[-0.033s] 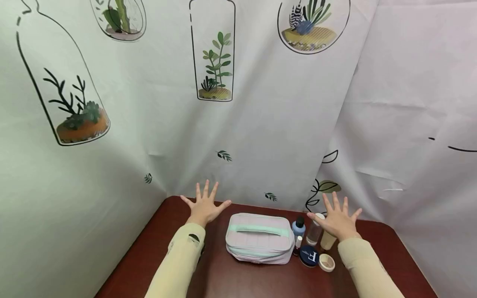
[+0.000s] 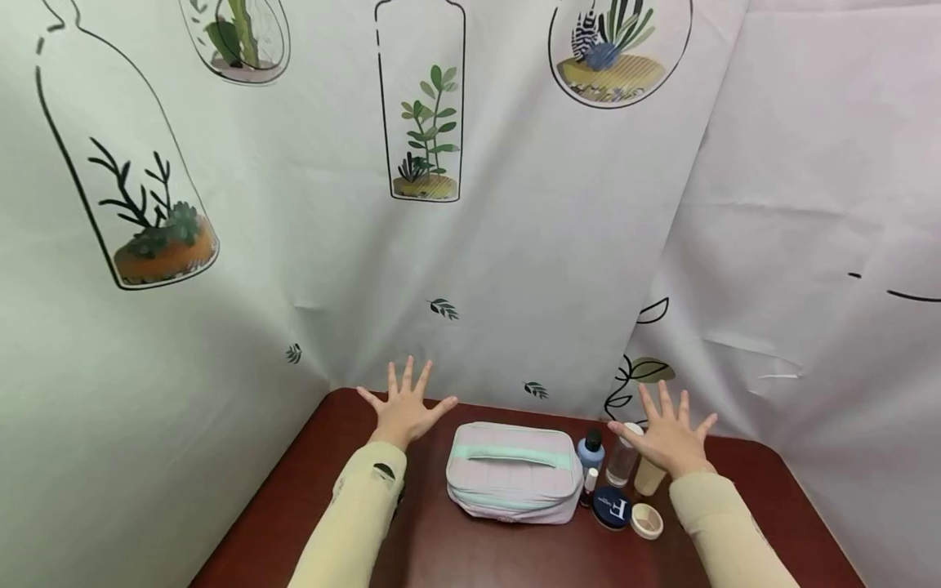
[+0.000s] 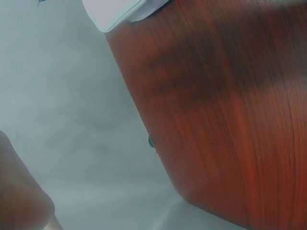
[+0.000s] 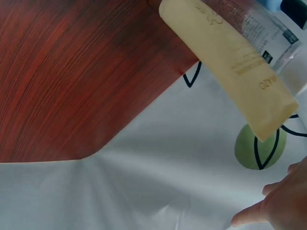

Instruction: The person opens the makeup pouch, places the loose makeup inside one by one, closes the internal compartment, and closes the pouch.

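Left grip [image 2: 403,415], right grip [image 2: 671,438]: splayed. Bench [image 2: 529,559], lower centre: pale pouch [image 2: 515,486]. Lower right: dark round container [image 2: 611,508]; clear bottle [image 2: 621,465] and tube [image 2: 646,478], part-hidden behind right grip.

The head view is shifted very slightly. In it, the pouch [image 2: 507,482], the left hand [image 2: 403,412] and the right hand [image 2: 672,442] now appear a little lower and more rightward.

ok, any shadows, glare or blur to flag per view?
Head: faint sheen on the near tabletop, soft fold shadows on the backdrop; left wrist: broad dark shadow across the tabletop, bluish cast on the backdrop; right wrist: similar cast, lettering on the tube slightly soft.
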Action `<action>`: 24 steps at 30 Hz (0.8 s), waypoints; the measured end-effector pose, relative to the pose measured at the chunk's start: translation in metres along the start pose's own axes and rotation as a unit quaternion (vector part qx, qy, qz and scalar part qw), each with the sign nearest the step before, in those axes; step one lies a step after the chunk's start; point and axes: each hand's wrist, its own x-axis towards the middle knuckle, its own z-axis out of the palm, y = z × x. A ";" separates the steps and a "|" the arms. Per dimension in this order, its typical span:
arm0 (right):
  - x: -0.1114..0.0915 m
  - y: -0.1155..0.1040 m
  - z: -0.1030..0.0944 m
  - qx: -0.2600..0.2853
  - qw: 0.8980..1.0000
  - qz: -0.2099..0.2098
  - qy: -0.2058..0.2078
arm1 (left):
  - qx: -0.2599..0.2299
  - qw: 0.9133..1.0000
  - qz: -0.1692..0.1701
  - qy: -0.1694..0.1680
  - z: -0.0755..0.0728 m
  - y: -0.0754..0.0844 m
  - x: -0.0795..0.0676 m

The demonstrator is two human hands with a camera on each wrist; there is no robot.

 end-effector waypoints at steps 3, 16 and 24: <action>0.000 0.000 0.003 0.000 1.000 0.002 -0.007 | 0.009 1.000 -0.002 -0.006 0.002 -0.002 0.000; 0.014 -0.019 0.005 0.027 0.979 -0.102 0.172 | 0.027 0.995 0.098 -0.016 0.022 0.006 -0.002; -0.038 -0.082 0.057 0.087 0.939 -0.290 0.165 | 0.000 0.973 0.176 -0.148 0.080 0.034 -0.039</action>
